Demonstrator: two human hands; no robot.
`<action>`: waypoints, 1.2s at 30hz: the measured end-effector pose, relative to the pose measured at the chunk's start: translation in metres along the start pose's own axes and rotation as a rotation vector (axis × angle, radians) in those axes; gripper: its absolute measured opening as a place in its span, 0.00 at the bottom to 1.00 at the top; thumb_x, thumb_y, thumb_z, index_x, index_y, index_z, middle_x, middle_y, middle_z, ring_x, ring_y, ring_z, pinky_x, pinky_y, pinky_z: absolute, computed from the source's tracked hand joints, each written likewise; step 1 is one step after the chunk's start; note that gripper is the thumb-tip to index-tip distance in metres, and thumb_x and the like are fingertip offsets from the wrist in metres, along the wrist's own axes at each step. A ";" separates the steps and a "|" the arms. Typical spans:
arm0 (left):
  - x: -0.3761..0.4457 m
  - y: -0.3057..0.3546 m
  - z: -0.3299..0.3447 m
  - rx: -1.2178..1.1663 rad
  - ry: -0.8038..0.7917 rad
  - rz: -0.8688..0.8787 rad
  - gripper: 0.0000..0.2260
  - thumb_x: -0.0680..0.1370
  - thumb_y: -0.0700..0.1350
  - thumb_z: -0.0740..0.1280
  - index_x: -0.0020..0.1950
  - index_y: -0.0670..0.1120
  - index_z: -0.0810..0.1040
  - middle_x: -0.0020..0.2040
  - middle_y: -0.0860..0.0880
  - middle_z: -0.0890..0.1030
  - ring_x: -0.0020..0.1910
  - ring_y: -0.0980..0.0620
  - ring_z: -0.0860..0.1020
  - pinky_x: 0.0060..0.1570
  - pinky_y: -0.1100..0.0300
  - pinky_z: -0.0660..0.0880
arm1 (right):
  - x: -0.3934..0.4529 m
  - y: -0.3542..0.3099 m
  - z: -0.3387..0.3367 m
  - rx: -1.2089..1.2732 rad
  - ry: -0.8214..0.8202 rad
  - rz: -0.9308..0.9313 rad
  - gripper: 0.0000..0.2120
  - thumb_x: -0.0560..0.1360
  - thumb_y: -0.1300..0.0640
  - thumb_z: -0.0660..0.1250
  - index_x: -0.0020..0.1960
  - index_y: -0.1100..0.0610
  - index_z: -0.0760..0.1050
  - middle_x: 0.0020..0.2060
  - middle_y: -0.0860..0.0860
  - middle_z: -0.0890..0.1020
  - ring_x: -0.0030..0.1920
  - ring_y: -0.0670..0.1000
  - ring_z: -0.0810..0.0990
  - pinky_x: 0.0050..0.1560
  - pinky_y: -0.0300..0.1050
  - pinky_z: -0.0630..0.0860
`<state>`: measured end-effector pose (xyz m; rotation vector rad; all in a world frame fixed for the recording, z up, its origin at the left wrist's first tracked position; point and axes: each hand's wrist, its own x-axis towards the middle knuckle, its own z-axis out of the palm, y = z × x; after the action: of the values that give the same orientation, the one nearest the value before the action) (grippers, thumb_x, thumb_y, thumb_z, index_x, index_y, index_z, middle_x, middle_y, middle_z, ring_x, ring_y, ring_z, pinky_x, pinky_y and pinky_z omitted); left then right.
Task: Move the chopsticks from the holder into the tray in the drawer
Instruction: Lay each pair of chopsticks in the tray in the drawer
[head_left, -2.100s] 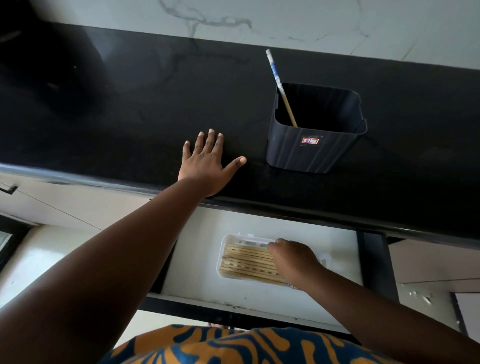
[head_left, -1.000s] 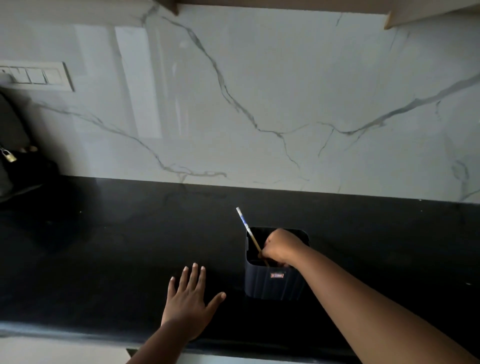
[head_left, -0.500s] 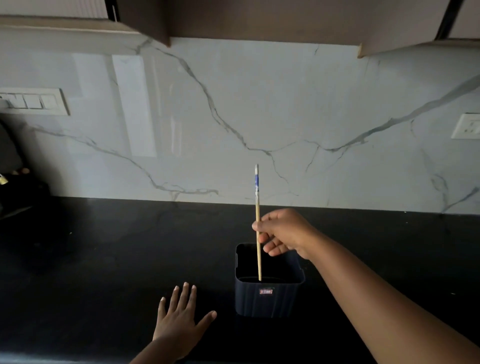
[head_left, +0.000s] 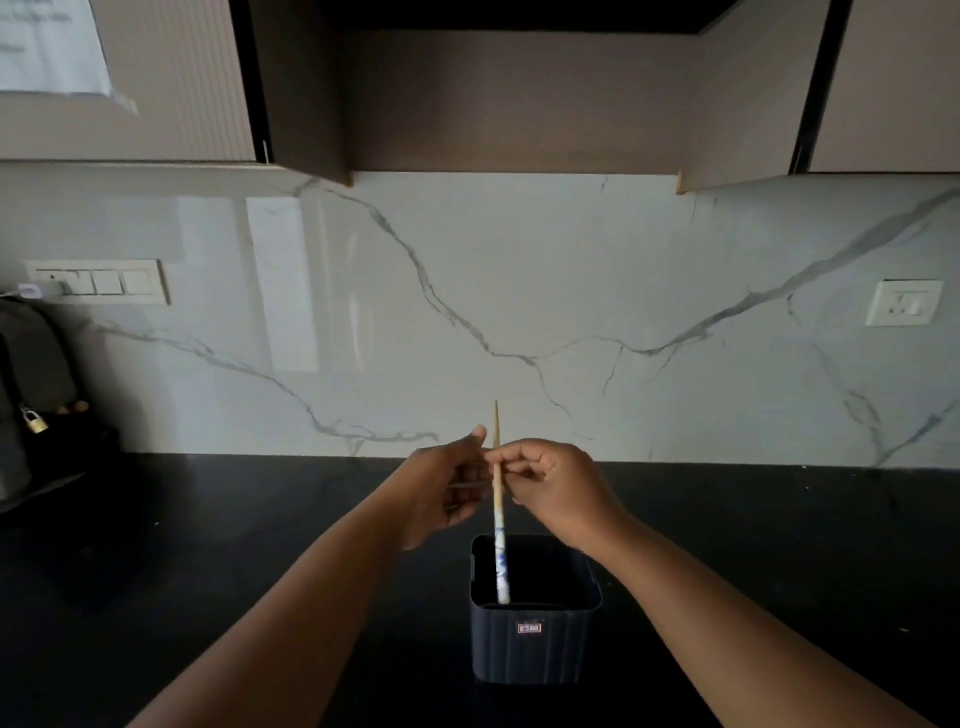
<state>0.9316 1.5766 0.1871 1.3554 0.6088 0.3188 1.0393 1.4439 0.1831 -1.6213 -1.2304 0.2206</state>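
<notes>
Above the holder | right hand pinches one upright chopstick, patterned end down | left hand loosely curled beside it, contact unclear | holder contents unclear

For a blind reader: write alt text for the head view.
The right hand pinches one chopstick upright above a dark holder on a black counter; the left hand is beside it.
</notes>
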 end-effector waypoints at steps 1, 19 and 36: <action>-0.001 0.003 0.003 -0.010 -0.035 0.008 0.15 0.75 0.58 0.69 0.49 0.47 0.82 0.40 0.50 0.83 0.39 0.53 0.79 0.40 0.60 0.75 | -0.003 0.002 0.003 -0.011 -0.001 -0.043 0.12 0.75 0.66 0.70 0.51 0.51 0.84 0.44 0.45 0.86 0.44 0.41 0.84 0.51 0.37 0.79; -0.001 0.003 0.011 -0.131 0.056 0.323 0.02 0.75 0.43 0.72 0.45 0.45 0.84 0.40 0.48 0.86 0.37 0.56 0.83 0.32 0.65 0.77 | -0.020 0.000 0.013 0.656 -0.033 0.461 0.03 0.74 0.64 0.71 0.47 0.63 0.81 0.37 0.56 0.85 0.37 0.53 0.85 0.38 0.45 0.82; 0.024 -0.158 -0.066 0.542 0.393 0.195 0.20 0.80 0.62 0.59 0.38 0.52 0.80 0.39 0.48 0.82 0.49 0.43 0.81 0.43 0.55 0.73 | -0.125 0.088 0.045 -0.135 -0.473 0.383 0.03 0.70 0.55 0.75 0.44 0.51 0.85 0.38 0.49 0.86 0.37 0.42 0.82 0.45 0.40 0.79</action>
<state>0.8923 1.6106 0.0229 1.8985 0.9356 0.6180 1.0057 1.3785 0.0415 -1.9866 -1.2874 0.8144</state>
